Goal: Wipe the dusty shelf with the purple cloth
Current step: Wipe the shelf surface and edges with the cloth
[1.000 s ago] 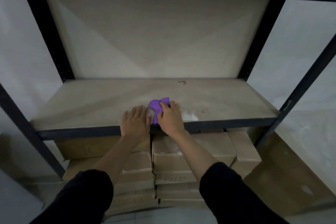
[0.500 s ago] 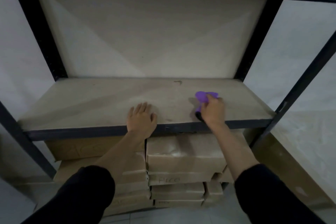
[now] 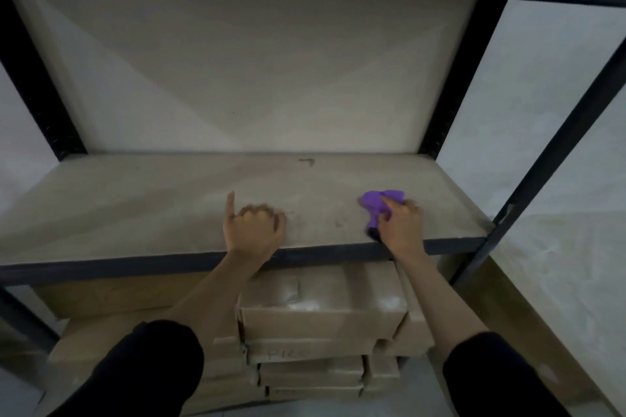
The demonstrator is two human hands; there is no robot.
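Purple cloth (image 3: 381,200), right hand (image 3: 401,230) gripping (on shelf (image 3: 152,206))

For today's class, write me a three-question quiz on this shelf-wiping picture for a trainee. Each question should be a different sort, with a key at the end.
1. True or false: the left hand holds nothing.
2. Short answer: which hand grips the purple cloth?
3. Multiple choice: what is stacked under the shelf?
A. buckets
B. cardboard boxes
C. bottles

Key:
1. True.
2. The right hand.
3. B.
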